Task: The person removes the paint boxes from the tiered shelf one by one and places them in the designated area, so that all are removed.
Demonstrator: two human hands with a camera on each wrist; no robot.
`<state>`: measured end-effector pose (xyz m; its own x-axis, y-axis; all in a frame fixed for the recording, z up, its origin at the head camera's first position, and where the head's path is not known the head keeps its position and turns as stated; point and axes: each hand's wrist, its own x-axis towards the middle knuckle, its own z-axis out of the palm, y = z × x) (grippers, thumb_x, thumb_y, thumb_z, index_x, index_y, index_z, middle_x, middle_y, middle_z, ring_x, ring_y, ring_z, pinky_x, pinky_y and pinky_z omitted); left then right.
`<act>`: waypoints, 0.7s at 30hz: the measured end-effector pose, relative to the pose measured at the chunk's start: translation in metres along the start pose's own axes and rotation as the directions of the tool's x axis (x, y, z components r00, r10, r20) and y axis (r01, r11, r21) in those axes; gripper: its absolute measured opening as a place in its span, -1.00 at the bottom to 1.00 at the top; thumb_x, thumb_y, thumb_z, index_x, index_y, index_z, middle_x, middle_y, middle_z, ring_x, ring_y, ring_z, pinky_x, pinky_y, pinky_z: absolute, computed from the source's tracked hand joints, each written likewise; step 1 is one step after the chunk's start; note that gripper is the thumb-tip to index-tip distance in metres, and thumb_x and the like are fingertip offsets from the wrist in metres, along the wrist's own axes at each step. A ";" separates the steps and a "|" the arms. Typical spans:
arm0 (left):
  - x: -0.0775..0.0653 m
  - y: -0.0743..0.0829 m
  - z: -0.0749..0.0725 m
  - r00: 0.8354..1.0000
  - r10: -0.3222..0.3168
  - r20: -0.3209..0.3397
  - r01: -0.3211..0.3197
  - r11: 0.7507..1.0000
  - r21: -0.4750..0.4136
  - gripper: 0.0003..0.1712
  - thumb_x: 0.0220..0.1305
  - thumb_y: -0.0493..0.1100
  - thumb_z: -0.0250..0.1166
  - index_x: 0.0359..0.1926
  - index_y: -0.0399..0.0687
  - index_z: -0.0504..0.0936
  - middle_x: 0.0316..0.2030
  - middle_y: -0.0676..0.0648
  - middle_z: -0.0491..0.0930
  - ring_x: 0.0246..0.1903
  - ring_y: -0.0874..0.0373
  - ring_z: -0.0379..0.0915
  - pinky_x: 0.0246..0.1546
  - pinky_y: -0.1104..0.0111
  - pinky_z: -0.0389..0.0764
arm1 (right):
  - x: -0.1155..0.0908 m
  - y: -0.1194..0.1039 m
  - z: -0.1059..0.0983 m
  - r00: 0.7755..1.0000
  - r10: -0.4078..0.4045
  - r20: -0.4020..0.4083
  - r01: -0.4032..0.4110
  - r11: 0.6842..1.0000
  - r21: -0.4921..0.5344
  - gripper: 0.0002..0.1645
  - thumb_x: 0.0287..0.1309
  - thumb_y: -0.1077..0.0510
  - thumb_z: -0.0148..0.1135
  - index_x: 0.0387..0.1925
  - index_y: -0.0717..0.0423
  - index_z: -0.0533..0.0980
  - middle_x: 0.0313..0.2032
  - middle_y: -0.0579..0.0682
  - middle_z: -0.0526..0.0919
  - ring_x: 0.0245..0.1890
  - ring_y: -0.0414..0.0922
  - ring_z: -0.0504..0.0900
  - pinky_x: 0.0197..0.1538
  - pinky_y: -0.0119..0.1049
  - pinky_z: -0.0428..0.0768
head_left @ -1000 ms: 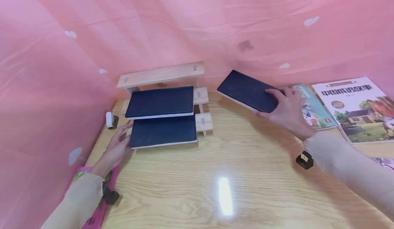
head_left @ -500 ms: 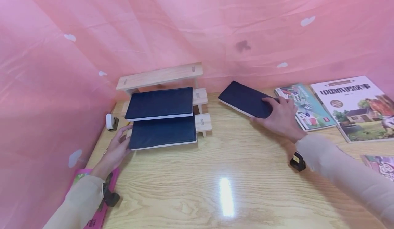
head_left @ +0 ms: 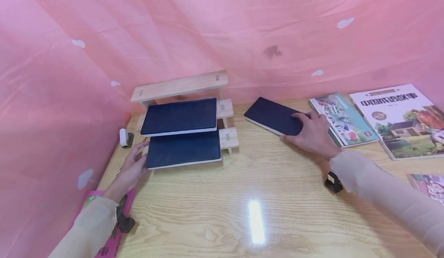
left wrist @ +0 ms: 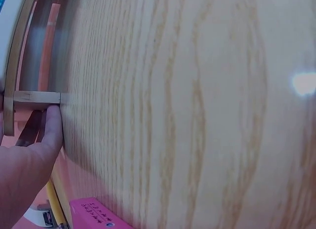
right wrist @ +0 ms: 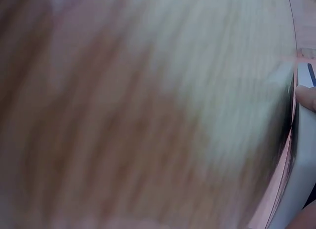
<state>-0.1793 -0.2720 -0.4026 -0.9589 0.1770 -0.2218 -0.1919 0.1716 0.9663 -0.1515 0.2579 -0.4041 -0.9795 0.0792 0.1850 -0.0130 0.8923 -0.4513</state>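
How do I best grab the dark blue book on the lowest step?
I'd take the lower book by the middle of its front edge, coming from the front, pinching top and bottom: that edge juts past the step, so there's likely room underneath. The upper book hides its back edge.

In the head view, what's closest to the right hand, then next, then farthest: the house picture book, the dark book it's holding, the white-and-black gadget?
1. Dark book: gripped by the right hand.
2. House picture book: off to the right.
3. White-and-black gadget: far left, past the wooden shelf.
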 end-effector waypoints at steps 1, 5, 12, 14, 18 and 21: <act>0.000 0.000 0.000 1.000 -0.001 0.001 0.001 1.000 0.003 -0.47 0.34 -0.08 0.00 0.29 0.18 0.10 -0.01 -0.09 0.33 -0.16 0.28 0.45 -0.17 0.45 0.52 | 0.000 0.000 0.000 1.000 -0.001 0.001 0.001 1.000 -0.006 -0.01 -0.34 -0.40 0.33 0.10 0.05 0.34 0.04 0.32 0.26 -0.02 0.32 0.11 -0.07 0.24 0.04; 0.000 0.001 0.000 1.000 -0.007 0.008 0.007 1.000 0.008 -0.48 0.35 -0.08 -0.01 0.29 0.17 0.10 0.07 -0.14 0.26 -0.11 0.28 0.43 -0.15 0.45 0.51 | -0.002 -0.002 0.002 1.000 0.004 0.005 -0.004 1.000 -0.010 -0.02 -0.35 -0.38 0.35 0.09 0.06 0.34 0.01 0.32 0.27 -0.05 0.32 0.14 -0.10 0.22 0.09; -0.001 0.001 0.000 1.000 -0.004 0.011 0.004 1.000 0.001 -0.49 0.36 -0.10 -0.02 0.29 0.17 0.10 0.06 -0.13 0.26 -0.12 0.29 0.44 -0.15 0.45 0.52 | -0.002 -0.002 0.001 0.998 0.023 0.062 -0.022 1.000 -0.014 0.00 -0.33 -0.38 0.34 0.13 0.04 0.30 0.04 0.33 0.23 -0.02 0.33 0.13 -0.15 0.23 0.13; -0.001 0.001 0.000 1.000 -0.003 0.013 0.003 1.000 -0.003 -0.49 0.37 -0.11 -0.04 0.29 0.17 0.09 0.03 -0.12 0.30 -0.14 0.28 0.45 -0.16 0.45 0.52 | -0.002 -0.003 -0.002 0.994 0.035 0.100 -0.032 0.999 -0.036 0.02 -0.33 -0.39 0.33 0.15 0.04 0.27 0.07 0.35 0.20 -0.01 0.35 0.13 -0.17 0.28 0.14; -0.001 0.001 0.000 1.000 -0.003 0.012 0.003 1.000 -0.007 -0.49 0.37 -0.12 -0.05 0.30 0.18 0.09 0.02 -0.10 0.31 -0.14 0.29 0.45 -0.16 0.45 0.52 | -0.003 -0.010 -0.012 0.983 0.051 0.175 -0.036 0.995 -0.088 0.10 -0.33 -0.41 0.32 0.21 0.08 0.22 0.16 0.39 0.09 0.04 0.38 0.08 -0.15 0.36 0.14; -0.001 0.001 0.000 1.000 0.003 0.014 -0.003 1.000 -0.013 -0.50 0.38 -0.13 -0.06 0.30 0.18 0.10 0.02 -0.09 0.31 -0.13 0.30 0.45 -0.16 0.45 0.52 | -0.009 -0.021 -0.022 0.977 0.049 0.209 -0.024 0.993 -0.118 0.20 -0.38 -0.44 0.32 0.25 0.10 0.17 0.26 0.39 -0.10 0.13 0.41 -0.03 -0.09 0.41 0.08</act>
<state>-0.1782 -0.2725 -0.4015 -0.9564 0.1913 -0.2206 -0.1918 0.1585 0.9686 -0.1378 0.2483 -0.3769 -0.9993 0.0281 -0.0235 0.0345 0.9363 -0.3494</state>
